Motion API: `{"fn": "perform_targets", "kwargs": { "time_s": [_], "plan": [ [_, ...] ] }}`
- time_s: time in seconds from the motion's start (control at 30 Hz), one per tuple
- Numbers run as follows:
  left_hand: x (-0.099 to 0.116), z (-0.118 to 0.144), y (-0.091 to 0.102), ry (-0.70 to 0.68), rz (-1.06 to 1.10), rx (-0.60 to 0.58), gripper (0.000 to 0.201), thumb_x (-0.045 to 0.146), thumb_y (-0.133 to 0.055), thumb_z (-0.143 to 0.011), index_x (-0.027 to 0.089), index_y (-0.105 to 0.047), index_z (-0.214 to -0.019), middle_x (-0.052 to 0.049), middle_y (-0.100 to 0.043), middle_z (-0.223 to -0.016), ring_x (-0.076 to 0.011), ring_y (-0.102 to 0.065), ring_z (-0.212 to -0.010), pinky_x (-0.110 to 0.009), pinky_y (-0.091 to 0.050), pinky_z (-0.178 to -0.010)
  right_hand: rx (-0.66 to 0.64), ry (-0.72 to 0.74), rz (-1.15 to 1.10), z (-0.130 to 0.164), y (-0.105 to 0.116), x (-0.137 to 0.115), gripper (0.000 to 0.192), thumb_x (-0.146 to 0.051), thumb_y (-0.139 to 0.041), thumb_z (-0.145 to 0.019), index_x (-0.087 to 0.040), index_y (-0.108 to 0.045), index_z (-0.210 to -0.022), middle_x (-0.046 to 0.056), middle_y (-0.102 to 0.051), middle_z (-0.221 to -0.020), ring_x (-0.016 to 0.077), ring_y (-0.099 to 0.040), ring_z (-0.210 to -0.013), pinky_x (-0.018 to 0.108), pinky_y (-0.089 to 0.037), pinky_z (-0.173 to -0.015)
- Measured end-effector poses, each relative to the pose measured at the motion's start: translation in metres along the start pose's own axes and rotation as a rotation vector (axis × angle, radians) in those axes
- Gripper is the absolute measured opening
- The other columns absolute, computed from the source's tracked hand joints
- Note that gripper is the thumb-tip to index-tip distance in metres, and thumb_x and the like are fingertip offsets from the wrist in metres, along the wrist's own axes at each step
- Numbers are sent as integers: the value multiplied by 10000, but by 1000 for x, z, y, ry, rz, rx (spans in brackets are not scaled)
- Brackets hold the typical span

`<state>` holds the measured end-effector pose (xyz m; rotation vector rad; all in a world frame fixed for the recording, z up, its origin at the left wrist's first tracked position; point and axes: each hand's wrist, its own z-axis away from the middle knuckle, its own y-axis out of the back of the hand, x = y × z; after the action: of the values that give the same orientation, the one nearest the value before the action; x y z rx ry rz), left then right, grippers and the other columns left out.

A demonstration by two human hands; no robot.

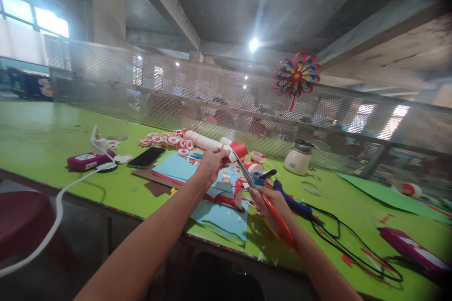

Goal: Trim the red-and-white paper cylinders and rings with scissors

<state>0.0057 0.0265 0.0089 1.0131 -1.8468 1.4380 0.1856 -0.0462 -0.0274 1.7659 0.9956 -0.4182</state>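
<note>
Fingers (221, 154) of our left hand (211, 165) pinch a small red paper piece (239, 149) just above the blue sheets (212, 188) on the green worktop (52, 136). Our right hand (270, 202) grips red-handled scissors (263, 197), blades up at the paper. Looks like we're mid-trim; the next snip needs the paper held steady between the blades.

Table stock, counted
One pair of scissors (263, 197), one phone (146, 157), one white jug (298, 159), one paper pinwheel (296, 75), two magenta cases (85, 161), two hands.
</note>
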Motion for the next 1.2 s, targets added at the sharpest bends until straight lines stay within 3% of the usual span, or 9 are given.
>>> {"fn": "perform_targets", "kwargs": {
  "time_s": [0.2, 0.47, 0.67, 0.77, 0.9, 1.07, 1.2],
  "plan": [
    [0, 5, -4, -6, -23, -16, 145, 152, -640, -640, 147, -509, -579, 8, -548, -551, -80, -503, -476, -193, -401, -471, -22, 55, -19, 1, 4, -5, 489, -595, -436, -807, -153, -620, -711, -11, -474, -512, 113, -439, -449, 222, -350, -426],
    [-1, 7, -6, 4, 57, 0, 132, 90, -632, -642, 133, -534, -565, 8, -533, -560, -81, -509, -492, -199, -445, -479, -18, -58, -62, 0, 0, -2, 522, -653, -462, -761, -158, -625, -721, -23, -448, -459, 104, -403, -384, 231, -330, -384],
    [-3, 6, -6, 76, 116, 11, 83, 79, -602, -673, 118, -573, -605, -5, -549, -566, -83, -512, -500, -190, -452, -461, 0, -53, -34, 1, -1, -3, 555, -656, -452, -761, -145, -667, -785, -28, -431, -440, 107, -403, -374, 233, -325, -381],
    [-3, 3, -3, 124, 134, 4, 49, 117, -593, -692, 113, -587, -643, -18, -565, -570, -89, -518, -489, -193, -453, -451, -6, -34, -16, 0, -1, -2, 529, -657, -449, -763, -164, -632, -706, -29, -429, -440, 105, -397, -376, 233, -325, -386],
    [-1, -6, 4, 236, 222, -7, 191, 270, -544, -774, 111, -580, -674, -45, -577, -569, -110, -535, -471, -221, -462, -439, -14, -12, -1, -1, -1, 2, 488, -649, -475, -756, -190, -571, -622, -28, -437, -427, 113, -407, -380, 242, -346, -409],
    [0, -19, 12, 287, 312, 25, 86, 116, -568, -743, 118, -542, -661, -19, -557, -538, -75, -504, -439, -149, -378, -379, -33, 4, 2, -1, -1, 3, 450, -605, -501, -762, -181, -619, -669, -31, -438, -430, 111, -408, -382, 228, -339, -399],
    [-1, -21, 12, 267, 324, 43, 63, 78, -580, -726, 110, -545, -685, -26, -576, -586, -69, -521, -470, -147, -417, -413, -42, 23, 3, 0, 0, 1, 465, -591, -493, -771, -170, -686, -816, -29, -438, -457, 116, -418, -404, 218, -336, -383]
  ]
}}
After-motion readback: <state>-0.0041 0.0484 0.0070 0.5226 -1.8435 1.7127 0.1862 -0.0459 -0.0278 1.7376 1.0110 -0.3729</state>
